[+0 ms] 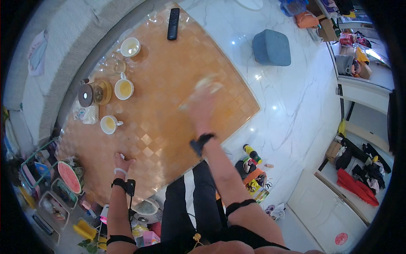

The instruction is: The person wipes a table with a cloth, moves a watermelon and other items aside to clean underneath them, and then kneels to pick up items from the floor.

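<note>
My right hand (203,103), blurred by motion, is over the right part of a table with a clear plastic cover (165,79). A pale, blurred cloth or tissue (207,84) shows at its fingers. My left hand (124,163) rests on the table near its front edge; whether its fingers hold anything is hard to tell. Beyond it stand a white cup (109,124), another white cup (124,89) with yellowish liquid and a third white cup (130,47). A glass teapot with a dark lid (95,93) stands left of the middle cup.
A black remote control (173,24) lies at the far end. A cut watermelon (70,176) is at the left edge, and a clear glass vessel (114,65) and a tissue pack (87,114) are near the cups. A blue-grey stool (271,48) stands on the marble floor.
</note>
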